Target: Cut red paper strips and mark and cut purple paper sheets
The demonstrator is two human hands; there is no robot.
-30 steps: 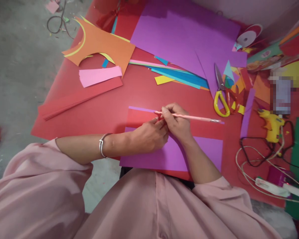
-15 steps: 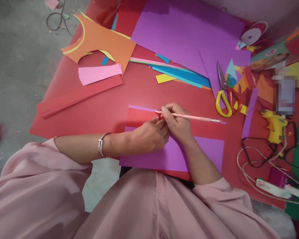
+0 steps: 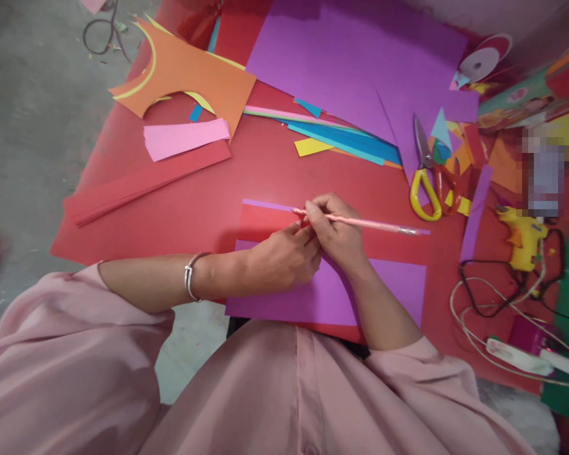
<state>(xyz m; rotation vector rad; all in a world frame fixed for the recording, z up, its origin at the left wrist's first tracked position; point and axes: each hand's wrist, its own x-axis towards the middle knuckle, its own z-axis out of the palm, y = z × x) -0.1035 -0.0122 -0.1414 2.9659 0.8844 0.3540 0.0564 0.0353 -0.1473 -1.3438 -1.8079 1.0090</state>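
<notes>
A slim pink pencil (image 3: 370, 223) with a silver band near its right end is held nearly level in my right hand (image 3: 339, 230), thumb and fingers closed around its left part. My left hand (image 3: 284, 259) meets it from the left, fingers bent and pressed together just below the pencil's left end. What the left fingertips pinch is hidden, though a bit of red shows there. Both hands are over a purple sheet (image 3: 270, 303). Along its far side runs a red paper band (image 3: 256, 221), edged by a thin purple strip (image 3: 258, 203).
Scissors (image 3: 424, 189) with yellow and red handles lie to the right, beyond a glue gun (image 3: 524, 237) and tangled cords (image 3: 459, 316). Left are pink strips (image 3: 184, 139), red strips (image 3: 142, 189) and cut orange paper (image 3: 203, 79). A large purple sheet (image 3: 332, 63) lies at the back.
The view has shifted slightly, moving the items at the left a little leftward. Both hands and the pencil keep almost the same position.
</notes>
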